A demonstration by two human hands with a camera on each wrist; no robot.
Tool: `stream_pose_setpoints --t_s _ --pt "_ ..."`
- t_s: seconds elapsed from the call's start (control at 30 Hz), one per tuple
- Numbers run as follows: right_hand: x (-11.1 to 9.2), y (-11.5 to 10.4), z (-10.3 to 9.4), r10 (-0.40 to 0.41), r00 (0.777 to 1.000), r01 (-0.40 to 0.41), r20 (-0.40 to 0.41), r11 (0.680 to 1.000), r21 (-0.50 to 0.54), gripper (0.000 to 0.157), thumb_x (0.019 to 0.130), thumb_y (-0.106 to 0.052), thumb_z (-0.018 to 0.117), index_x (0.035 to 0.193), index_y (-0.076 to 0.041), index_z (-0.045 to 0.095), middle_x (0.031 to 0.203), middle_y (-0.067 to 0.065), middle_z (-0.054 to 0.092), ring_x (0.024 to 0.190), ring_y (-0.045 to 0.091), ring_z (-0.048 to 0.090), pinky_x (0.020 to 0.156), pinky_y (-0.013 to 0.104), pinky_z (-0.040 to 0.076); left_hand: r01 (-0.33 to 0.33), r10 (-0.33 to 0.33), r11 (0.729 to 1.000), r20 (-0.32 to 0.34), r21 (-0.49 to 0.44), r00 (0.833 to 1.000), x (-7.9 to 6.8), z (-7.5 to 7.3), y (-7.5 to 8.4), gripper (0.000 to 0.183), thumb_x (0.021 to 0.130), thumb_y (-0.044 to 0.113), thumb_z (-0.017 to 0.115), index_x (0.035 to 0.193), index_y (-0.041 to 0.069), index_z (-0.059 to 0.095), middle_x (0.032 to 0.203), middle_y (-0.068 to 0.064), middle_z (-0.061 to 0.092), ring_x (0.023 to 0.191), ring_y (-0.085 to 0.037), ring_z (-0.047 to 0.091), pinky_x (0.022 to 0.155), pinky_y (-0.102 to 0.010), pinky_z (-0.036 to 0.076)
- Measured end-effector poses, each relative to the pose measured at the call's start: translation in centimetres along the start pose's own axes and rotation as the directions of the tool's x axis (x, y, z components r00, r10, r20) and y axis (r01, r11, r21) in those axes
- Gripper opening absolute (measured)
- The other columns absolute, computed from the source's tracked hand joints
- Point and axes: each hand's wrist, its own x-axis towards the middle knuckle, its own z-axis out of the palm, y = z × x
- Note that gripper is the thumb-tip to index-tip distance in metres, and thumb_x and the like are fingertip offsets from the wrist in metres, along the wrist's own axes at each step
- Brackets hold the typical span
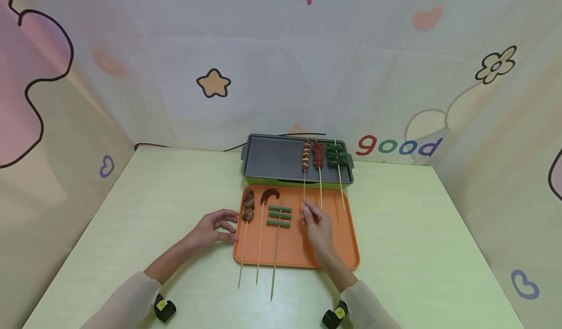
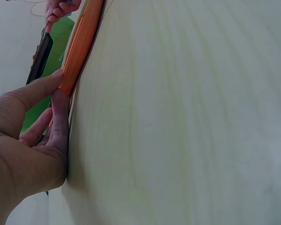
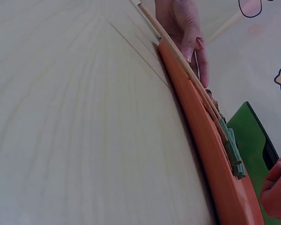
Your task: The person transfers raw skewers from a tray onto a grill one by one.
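My right hand (image 1: 319, 229) pinches the lower stick of a skewer with red and pale pieces (image 1: 306, 155), whose food end lies on the dark grill plate (image 1: 276, 159). To its right on the plate are a dark red meat skewer (image 1: 318, 155) and a green leafy-looking skewer (image 1: 336, 155). My left hand (image 1: 215, 229) touches the left rim of the orange tray (image 1: 298, 253) with its fingertips, fingers loosely bent. On that tray lie a brown chunky skewer (image 1: 248, 204), a skewer with a dark red curved piece (image 1: 270, 194) and one with green bean-like sticks (image 1: 279, 216).
The grill's green base (image 1: 303, 184) stands right behind the tray on a pale wooden table (image 1: 184, 182). A black cable (image 1: 151, 145) runs along the table's back edge, before a printed cloth backdrop (image 1: 272, 60). The tray skewers' sticks overhang its front edge.
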Motion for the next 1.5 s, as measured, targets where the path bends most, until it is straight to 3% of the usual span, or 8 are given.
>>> stream_pose_setpoints --t_s 0.47,0.7,0.87,1.1,1.3,1.5 --pt "0.4 -0.6 -0.3 0.038 0.999 -0.038 -0.001 0.998 0.054 0.036 0.108 -0.003 0.045 0.141 0.007 0.056 0.102 0.012 0.062 0.084 0.011 0.055 0.072 0.017 0.049 0.023 -0.023 1.0 -0.016 0.005 1.0 0.1 0.2 0.0 0.06 0.085 0.006 0.082 0.138 -0.002 0.057 0.13 -0.024 0.064 0.099 -0.015 0.069 0.086 -0.021 0.052" --pt "0.5 -0.7 -0.6 0.05 0.998 -0.051 0.024 0.997 0.062 0.037 0.109 -0.007 0.044 0.143 0.005 0.055 0.104 0.01 0.06 0.086 0.012 0.055 0.074 0.017 0.049 -0.003 0.003 1.0 -0.003 0.009 1.0 -0.1 0.1 0.3 0.06 0.085 0.005 0.081 0.139 -0.005 0.055 0.131 -0.027 0.063 0.101 -0.021 0.07 0.086 -0.021 0.052" --pt "0.4 -0.8 -0.8 0.046 0.998 -0.049 0.039 0.996 0.076 0.038 0.109 -0.01 0.045 0.142 0.008 0.054 0.105 0.01 0.062 0.086 0.009 0.058 0.077 0.018 0.051 -0.015 0.015 1.0 0.002 -0.011 1.0 -0.2 0.1 0.4 0.06 0.085 0.002 0.08 0.139 -0.006 0.054 0.131 -0.028 0.062 0.103 -0.026 0.07 0.084 -0.019 0.052" --pt "-0.5 -0.6 -1.6 0.048 0.993 -0.057 0.107 0.995 0.083 0.035 0.108 -0.007 0.047 0.133 0.016 0.057 0.102 0.009 0.068 0.083 0.005 0.064 0.078 0.017 0.054 -0.017 0.017 1.0 0.003 -0.017 1.0 -0.2 0.1 0.4 0.06 0.086 0.001 0.08 0.139 -0.006 0.054 0.131 -0.029 0.062 0.101 -0.021 0.07 0.083 -0.018 0.052" --pt "-2.0 -0.8 -4.0 0.081 0.964 -0.072 0.255 0.996 -0.044 0.037 0.104 -0.006 0.056 0.138 0.009 0.058 0.122 0.024 0.07 0.095 0.01 0.071 0.087 0.021 0.057 -0.006 0.006 1.0 -0.006 -0.007 1.0 -0.2 0.2 0.5 0.059 0.086 0.002 0.08 0.139 -0.005 0.055 0.13 -0.028 0.062 0.103 -0.023 0.069 0.085 -0.019 0.052" --pt "-2.7 -0.9 -8.2 0.098 0.911 -0.005 0.4 0.974 -0.229 0.044 0.1 -0.017 0.067 0.138 0.004 0.06 0.131 0.025 0.067 0.109 0.01 0.071 0.094 0.02 0.055 -0.008 0.008 1.0 -0.005 -0.005 1.0 -0.2 0.2 0.5 0.06 0.086 0.002 0.08 0.139 -0.005 0.054 0.131 -0.028 0.062 0.103 -0.025 0.069 0.084 -0.019 0.052"
